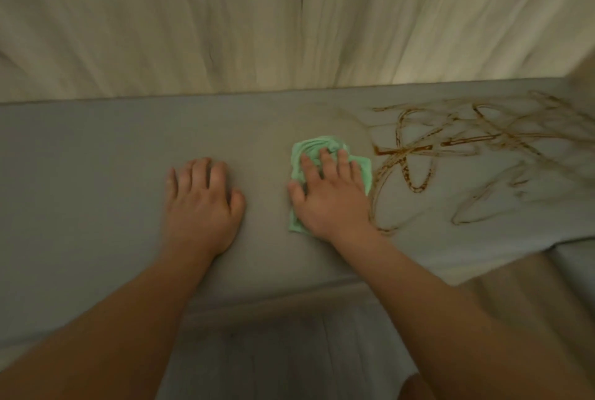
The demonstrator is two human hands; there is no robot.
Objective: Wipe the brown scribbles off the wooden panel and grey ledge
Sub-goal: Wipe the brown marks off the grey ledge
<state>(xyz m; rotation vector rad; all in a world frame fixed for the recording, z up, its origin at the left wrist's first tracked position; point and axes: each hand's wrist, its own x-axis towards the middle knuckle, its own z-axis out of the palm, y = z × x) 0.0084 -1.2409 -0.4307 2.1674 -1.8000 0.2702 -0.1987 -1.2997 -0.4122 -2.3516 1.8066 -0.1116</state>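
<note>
Forearms (418, 296) low, right hand (331, 196) spread flat on green cloth (306, 151), unpinched so cld slip n smear brown scribbles (418, 148) beside it.

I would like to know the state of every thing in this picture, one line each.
Pale wooden panel: no marks visible.
Flat grey ledge: bare at left, scribbled at right.
Brown scribbles: not yet wiped.
Crumpled green cloth: bunched, left of the scribbles.
Right hand: open, pressing the cloth.
Left hand: open, resting on the ledge.
</note>
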